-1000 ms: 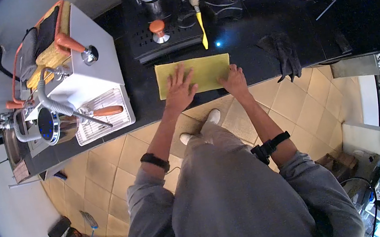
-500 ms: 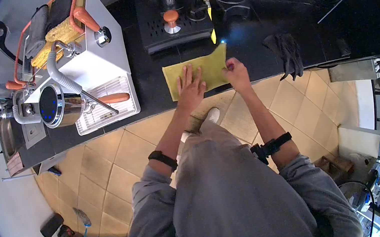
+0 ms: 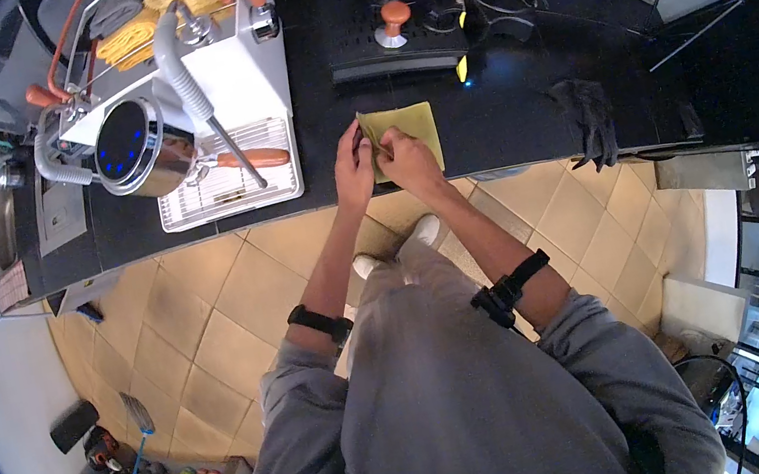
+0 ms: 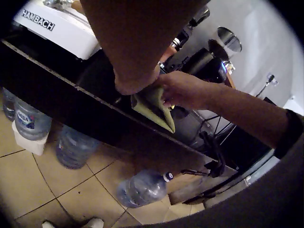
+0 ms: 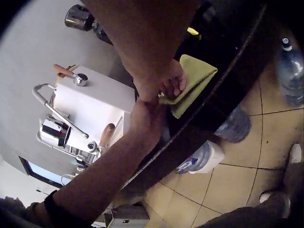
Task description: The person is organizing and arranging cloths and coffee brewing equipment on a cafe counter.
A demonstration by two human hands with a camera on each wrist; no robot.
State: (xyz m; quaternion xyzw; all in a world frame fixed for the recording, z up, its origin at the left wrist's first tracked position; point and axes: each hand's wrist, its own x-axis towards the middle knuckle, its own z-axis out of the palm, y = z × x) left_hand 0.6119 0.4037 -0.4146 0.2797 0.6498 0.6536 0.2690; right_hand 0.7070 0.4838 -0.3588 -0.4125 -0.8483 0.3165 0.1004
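A yellow-green cloth (image 3: 421, 126) lies folded over near the front edge of the black counter, its fold at the right. My right hand (image 3: 411, 160) grips the upper layer with curled fingers, close to the cloth's left side. Just beside it, my left hand (image 3: 351, 173) rests at the left edge with its fingers fairly straight. In the right wrist view the cloth (image 5: 192, 88) shows a loose, raised fold beside the right hand's curled fingers. The left wrist view shows the cloth (image 4: 159, 114) bent upward, with a hollow between its layers.
To the left stands an espresso machine with a drip tray (image 3: 181, 206), a steam wand (image 3: 237, 145) and a metal pitcher (image 3: 148, 161). Behind the cloth are an orange-handled tamper (image 3: 394, 23) and a yellow-handled brush (image 3: 462, 68). Black gloves (image 3: 591, 120) lie at the right.
The right hand has carried the cloth's right side leftward over the rest, folding it to about half its width. The left hand has shifted from flat on the cloth to its left edge.
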